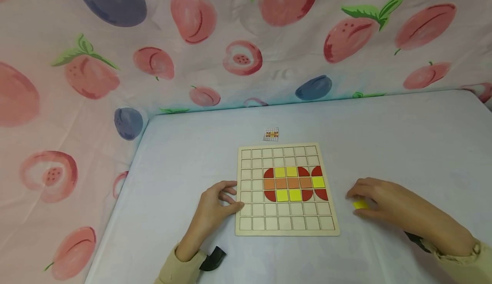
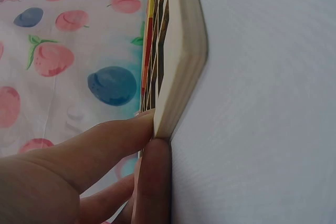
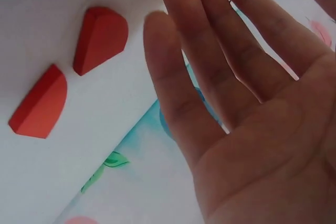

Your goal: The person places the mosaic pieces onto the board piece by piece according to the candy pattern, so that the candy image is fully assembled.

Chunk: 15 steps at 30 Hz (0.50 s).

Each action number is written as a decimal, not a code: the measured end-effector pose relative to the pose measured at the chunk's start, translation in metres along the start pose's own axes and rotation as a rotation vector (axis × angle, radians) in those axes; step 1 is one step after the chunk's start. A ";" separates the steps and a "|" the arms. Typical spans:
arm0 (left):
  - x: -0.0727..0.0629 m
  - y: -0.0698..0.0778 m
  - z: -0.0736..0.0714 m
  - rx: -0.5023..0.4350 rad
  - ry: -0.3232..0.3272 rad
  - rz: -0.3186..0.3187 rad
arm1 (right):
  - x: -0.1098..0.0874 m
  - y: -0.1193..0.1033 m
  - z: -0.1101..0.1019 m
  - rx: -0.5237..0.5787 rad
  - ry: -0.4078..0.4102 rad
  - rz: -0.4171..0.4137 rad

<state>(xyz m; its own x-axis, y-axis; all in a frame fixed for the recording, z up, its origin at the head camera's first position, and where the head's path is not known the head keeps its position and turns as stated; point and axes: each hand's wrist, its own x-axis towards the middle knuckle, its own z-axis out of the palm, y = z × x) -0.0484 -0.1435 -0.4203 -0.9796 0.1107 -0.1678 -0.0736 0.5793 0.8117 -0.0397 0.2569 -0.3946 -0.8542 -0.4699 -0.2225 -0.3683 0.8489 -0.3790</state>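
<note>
A square wooden grid board [image 1: 284,223] lies flat on the table. Red quarter-circle, yellow square and orange square tiles fill part of its middle and right cells. At the board's left edge, my left hand [image 1: 217,203] pinches the rim; the left wrist view shows thumb and a finger [image 2: 155,182] close at a corner. Right of the board, my right hand [image 1: 384,200] hovers low over a yellow tile [image 1: 360,204], which shows between thumb and index finger. Its fingers are mostly straight in the right wrist view, near two loose red quarter-circle tiles [image 3: 102,38] on the table.
A small printed pattern card [image 1: 271,134] lies just beyond the board's far edge. White cloth [image 1: 184,147] covers the table. Behind and to the left hangs a fruit-print curtain [image 1: 215,66].
</note>
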 end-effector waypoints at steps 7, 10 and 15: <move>0.000 0.000 0.001 0.012 -0.001 -0.003 | -0.002 0.004 0.002 -0.047 0.015 -0.027; 0.001 0.000 0.001 0.012 0.001 -0.005 | -0.004 0.007 0.002 -0.073 0.015 -0.031; 0.001 0.001 0.000 0.004 0.005 0.001 | -0.005 0.013 0.003 -0.096 0.033 -0.097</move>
<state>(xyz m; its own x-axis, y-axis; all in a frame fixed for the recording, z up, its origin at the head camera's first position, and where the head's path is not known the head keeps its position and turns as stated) -0.0491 -0.1428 -0.4201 -0.9805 0.1072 -0.1646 -0.0722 0.5825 0.8096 -0.0393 0.2698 -0.4011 -0.8239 -0.5442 -0.1582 -0.4819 0.8196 -0.3097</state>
